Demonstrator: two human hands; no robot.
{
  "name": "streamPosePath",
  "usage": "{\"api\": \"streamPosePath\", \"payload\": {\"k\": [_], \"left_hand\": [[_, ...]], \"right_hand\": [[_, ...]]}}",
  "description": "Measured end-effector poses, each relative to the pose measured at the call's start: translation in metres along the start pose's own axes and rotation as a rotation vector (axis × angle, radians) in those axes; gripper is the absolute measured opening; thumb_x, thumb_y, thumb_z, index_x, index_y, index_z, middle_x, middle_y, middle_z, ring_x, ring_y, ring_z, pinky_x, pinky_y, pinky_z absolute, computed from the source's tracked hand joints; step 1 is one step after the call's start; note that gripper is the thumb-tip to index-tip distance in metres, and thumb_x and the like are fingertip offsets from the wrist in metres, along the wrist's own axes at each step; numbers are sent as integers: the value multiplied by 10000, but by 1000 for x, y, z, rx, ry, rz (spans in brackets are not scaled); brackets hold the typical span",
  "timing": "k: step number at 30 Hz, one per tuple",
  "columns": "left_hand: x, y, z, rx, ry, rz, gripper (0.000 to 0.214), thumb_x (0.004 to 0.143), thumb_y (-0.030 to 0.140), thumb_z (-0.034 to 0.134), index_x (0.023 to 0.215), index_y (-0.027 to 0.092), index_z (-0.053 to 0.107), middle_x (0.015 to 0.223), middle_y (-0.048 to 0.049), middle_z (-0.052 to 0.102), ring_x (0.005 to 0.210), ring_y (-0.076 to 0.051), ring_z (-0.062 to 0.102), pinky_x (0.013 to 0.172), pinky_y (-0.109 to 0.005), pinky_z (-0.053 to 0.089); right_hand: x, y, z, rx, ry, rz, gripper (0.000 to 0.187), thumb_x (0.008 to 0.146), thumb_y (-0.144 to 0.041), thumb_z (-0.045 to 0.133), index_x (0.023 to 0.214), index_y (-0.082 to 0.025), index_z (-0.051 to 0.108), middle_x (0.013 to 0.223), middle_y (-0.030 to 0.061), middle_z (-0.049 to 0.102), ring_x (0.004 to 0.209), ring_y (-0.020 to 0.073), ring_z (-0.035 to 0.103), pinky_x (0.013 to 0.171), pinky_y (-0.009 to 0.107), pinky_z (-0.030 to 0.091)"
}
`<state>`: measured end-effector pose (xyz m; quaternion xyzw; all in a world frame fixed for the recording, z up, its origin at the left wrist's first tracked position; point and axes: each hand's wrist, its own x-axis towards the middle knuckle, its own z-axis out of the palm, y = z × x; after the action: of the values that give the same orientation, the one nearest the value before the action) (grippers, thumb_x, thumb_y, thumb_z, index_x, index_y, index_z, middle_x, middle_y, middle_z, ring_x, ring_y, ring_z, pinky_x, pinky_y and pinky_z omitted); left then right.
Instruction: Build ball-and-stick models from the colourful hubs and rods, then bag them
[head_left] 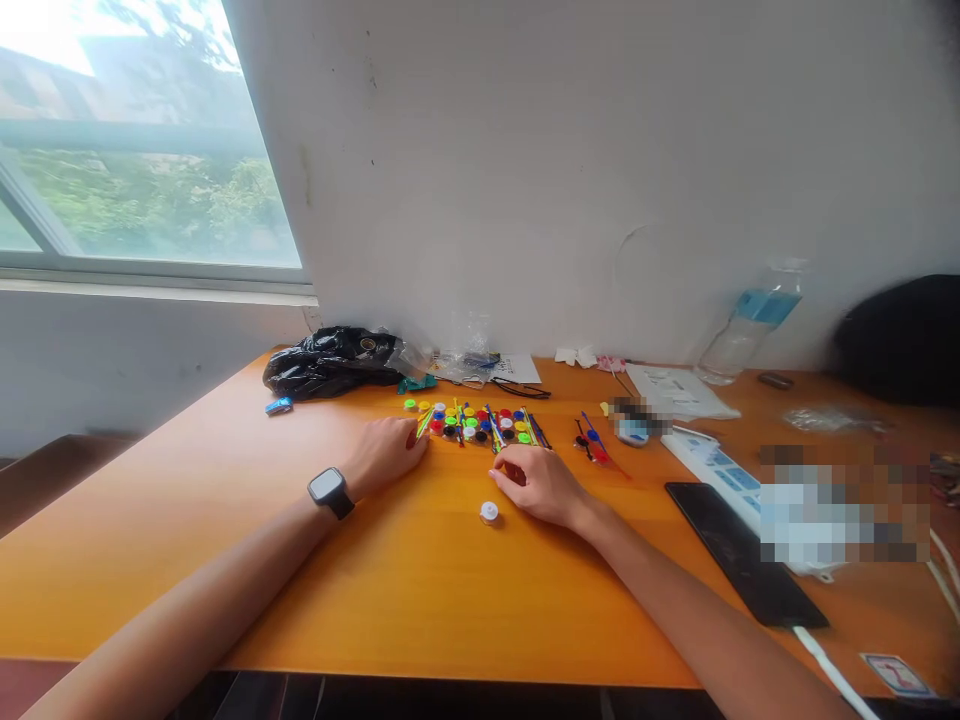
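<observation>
A dense cluster of small round plastic pieces (470,424) in several colours, with thin coloured sticks (494,428) among them, lies across the middle of the table. My left hand (390,452), a watch on its wrist, rests at the cluster's left end beside some green and yellow sticks; its fingertips are mostly hidden. In front of the cluster's right part, my right hand (538,485) is curled, thumb and fingers drawn together. Whatever they hold, if anything, cannot be made out. A single white round piece (489,513) sits apart, just left of and nearer than my right hand.
Black plastic bag (330,362) and papers lie along the wall. A smaller group of sticks (592,440) is right of the cluster. Further right are a power strip (724,465), a black phone (742,550) with a white cable, and a clear bottle (739,335).
</observation>
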<state>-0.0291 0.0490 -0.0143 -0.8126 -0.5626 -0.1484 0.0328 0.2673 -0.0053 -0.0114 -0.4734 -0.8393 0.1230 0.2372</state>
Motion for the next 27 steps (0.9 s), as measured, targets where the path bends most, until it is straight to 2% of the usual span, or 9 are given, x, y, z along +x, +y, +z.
{"api": "streamPosePath", "payload": {"k": [4, 8, 16, 19, 23, 27], "left_hand": [[-1, 5, -3, 52, -45, 5, 283, 981, 326, 486, 765, 204, 623, 745, -81, 708, 658, -236, 623, 579, -333, 219], [0, 6, -5, 78, -41, -4, 272, 969, 308, 490, 779, 197, 650, 744, -88, 715, 665, -240, 639, 584, -329, 226], [-5, 15, -3, -11, 166, 47, 298, 1004, 342, 516, 784, 203, 661, 672, -36, 698, 617, -196, 640, 578, -304, 263], [-9, 21, 1, -102, 261, 146, 276, 1035, 346, 526, 845, 206, 669, 709, -14, 724, 619, -171, 645, 587, -292, 318], [-15, 32, 7, -217, 307, 345, 240, 1078, 316, 521, 919, 205, 663, 802, -13, 746, 664, -153, 652, 612, -279, 387], [-22, 44, 5, -267, 324, 539, 221, 1106, 276, 500, 964, 202, 653, 834, -22, 741, 715, -152, 654, 655, -274, 431]], "right_hand": [[0, 0, 0, 8, -10, -19, 119, 954, -267, 644, 858, -206, 681, 783, 13, 678, 718, 156, 593, 672, 281, 384], [0, 1, 0, 9, -11, -29, 114, 952, -266, 646, 860, -209, 682, 786, 15, 678, 718, 158, 591, 673, 283, 382], [-1, 3, 2, -20, 5, -14, 120, 964, -280, 635, 871, -214, 671, 794, 16, 678, 726, 162, 593, 668, 285, 367], [-1, 4, 2, -58, 32, 1, 123, 971, -294, 625, 879, -217, 652, 797, 13, 671, 723, 164, 587, 667, 288, 359], [-1, 1, 1, -80, 99, 28, 119, 970, -304, 608, 884, -223, 608, 827, 25, 669, 756, 182, 596, 680, 296, 365], [2, 0, 0, 63, 188, 115, 79, 1001, -285, 493, 972, -239, 550, 841, 20, 652, 735, 195, 593, 687, 308, 394]]}}
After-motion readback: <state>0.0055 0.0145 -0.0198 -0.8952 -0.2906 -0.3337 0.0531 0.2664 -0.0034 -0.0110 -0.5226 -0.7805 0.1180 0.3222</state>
